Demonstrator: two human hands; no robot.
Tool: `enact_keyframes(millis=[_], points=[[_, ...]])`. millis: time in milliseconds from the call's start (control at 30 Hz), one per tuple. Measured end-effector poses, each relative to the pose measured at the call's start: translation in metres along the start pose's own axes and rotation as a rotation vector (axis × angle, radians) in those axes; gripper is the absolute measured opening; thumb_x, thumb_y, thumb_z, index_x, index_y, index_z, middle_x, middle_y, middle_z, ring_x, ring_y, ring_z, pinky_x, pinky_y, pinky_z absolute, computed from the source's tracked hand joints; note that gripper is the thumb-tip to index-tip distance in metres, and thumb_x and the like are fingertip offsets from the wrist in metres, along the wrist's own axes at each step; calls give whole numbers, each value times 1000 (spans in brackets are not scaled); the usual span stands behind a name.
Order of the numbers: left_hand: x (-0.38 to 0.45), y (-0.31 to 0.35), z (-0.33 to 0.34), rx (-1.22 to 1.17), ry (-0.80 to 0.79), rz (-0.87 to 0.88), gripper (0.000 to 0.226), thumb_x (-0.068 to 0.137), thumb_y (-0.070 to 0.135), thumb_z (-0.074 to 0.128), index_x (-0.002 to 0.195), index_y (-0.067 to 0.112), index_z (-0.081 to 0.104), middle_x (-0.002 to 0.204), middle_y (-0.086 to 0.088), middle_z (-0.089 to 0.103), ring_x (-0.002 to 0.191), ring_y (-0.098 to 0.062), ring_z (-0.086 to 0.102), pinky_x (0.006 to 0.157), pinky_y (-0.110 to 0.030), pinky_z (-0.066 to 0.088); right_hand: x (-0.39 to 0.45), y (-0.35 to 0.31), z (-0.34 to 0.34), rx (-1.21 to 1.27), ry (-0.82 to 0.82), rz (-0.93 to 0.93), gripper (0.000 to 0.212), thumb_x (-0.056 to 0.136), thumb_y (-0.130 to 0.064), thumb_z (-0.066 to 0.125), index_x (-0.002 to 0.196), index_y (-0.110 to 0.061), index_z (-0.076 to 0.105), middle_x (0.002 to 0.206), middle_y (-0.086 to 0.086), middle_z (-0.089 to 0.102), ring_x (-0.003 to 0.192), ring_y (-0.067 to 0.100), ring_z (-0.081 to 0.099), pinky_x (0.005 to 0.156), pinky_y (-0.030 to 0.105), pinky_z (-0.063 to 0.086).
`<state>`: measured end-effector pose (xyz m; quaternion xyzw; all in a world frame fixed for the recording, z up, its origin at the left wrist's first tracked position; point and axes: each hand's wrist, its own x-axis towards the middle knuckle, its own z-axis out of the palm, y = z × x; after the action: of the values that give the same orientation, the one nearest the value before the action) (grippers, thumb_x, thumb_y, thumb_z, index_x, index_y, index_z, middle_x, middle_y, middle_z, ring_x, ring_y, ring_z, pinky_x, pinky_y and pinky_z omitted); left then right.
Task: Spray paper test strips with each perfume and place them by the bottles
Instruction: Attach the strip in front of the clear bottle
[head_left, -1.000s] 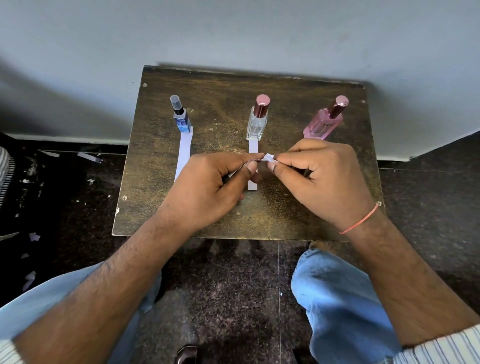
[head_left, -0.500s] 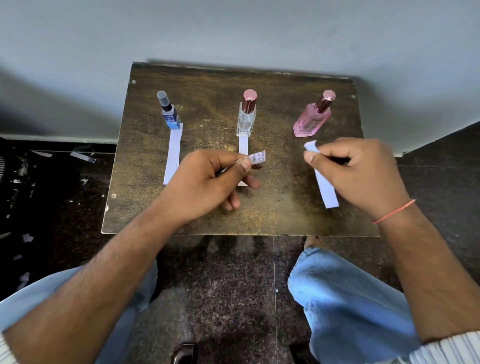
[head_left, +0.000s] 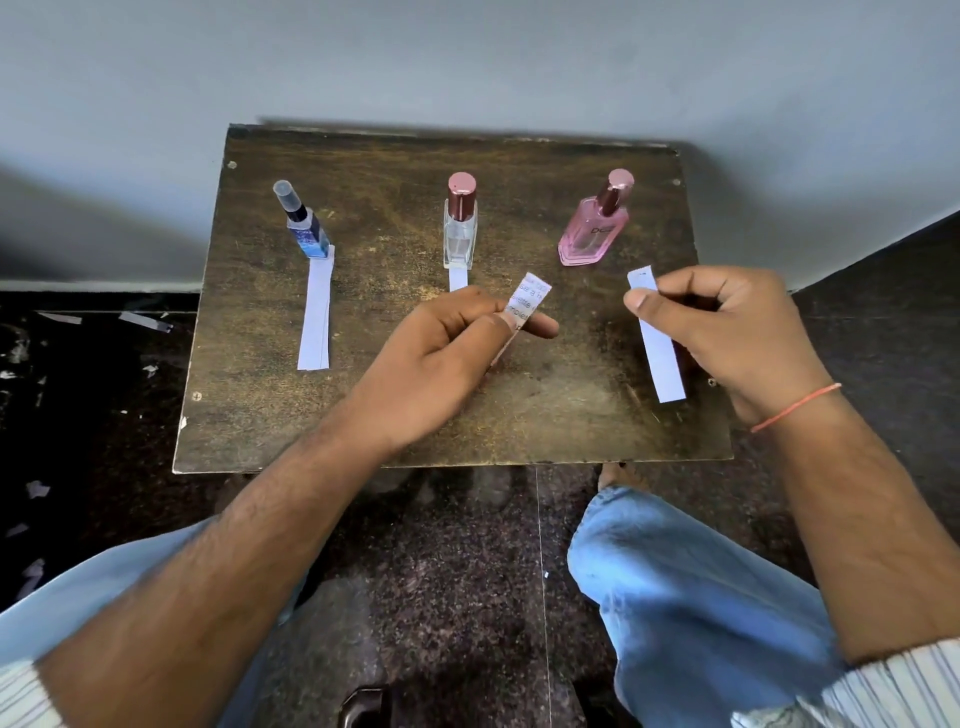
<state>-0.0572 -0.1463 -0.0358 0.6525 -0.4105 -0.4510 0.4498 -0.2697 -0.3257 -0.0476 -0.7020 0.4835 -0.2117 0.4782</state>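
Apart now, each hand's fingers (head_left: 641, 301) pinching a paper strip (head_left: 658, 348).

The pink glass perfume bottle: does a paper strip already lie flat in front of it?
No, the right hand holds the white paper strip.

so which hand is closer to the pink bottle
Right. The right hand sits just in front of the pink bottle and slightly to its right, pinching a paper strip. The left hand is further off, in front of the clear bottle.
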Motion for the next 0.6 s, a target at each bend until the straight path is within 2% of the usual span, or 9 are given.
enact_keyframes(millis=[67,133,167,300,467,533,600], points=[[4,3,9,20,7,28,31,113,19,51,121,26,81,77,-8,60,65,-16,54,62,-14,43,0,2,-3,27,13,6,13,87,-28,91,82,-32,80,77,-11,75,65,0,61,60,13,51],[8,5,20,24,27,62,29,110,13,57,126,22,79,61,15,51,51,-4,43,52,-12,38,-1,3,-6,46,35,1,17,87,-26,91,76,-33,80,67,-18,74,61,-2,60,58,13,51],[11,6,27,59,51,86,30,108,10,59,128,22,78,57,17,47,49,-2,40,51,-11,35,-1,4,-8,48,49,-5,20,88,-26,91,74,-34,80,66,-20,73,61,-2,60,58,13,51],[16,11,51,234,118,133,46,96,10,65,139,27,70,57,15,47,53,-2,48,60,-11,42,-2,6,-18,31,91,-41,21,90,-26,90,78,-37,78,70,-19,74,61,-6,60,61,13,52],[32,24,78,423,102,99,65,89,16,67,152,27,53,64,11,62,62,-2,62,70,-16,51,-1,11,-33,2,175,-36,11,86,-38,90,82,-38,80,67,-29,71,62,-4,59,75,25,53],[44,29,91,494,98,64,69,89,20,67,155,26,47,70,8,68,70,-3,67,78,-25,58,-2,11,-37,-11,201,-49,13,86,-39,89,80,-41,78,67,-32,71,63,-6,60,77,25,54],[55,32,102,547,106,37,71,90,24,67,157,25,44,81,7,72,81,-12,71,86,-34,62,-2,12,-40,-17,219,-63,13,86,-40,89,79,-41,78,67,-32,71,63,-6,61,78,25,55]])
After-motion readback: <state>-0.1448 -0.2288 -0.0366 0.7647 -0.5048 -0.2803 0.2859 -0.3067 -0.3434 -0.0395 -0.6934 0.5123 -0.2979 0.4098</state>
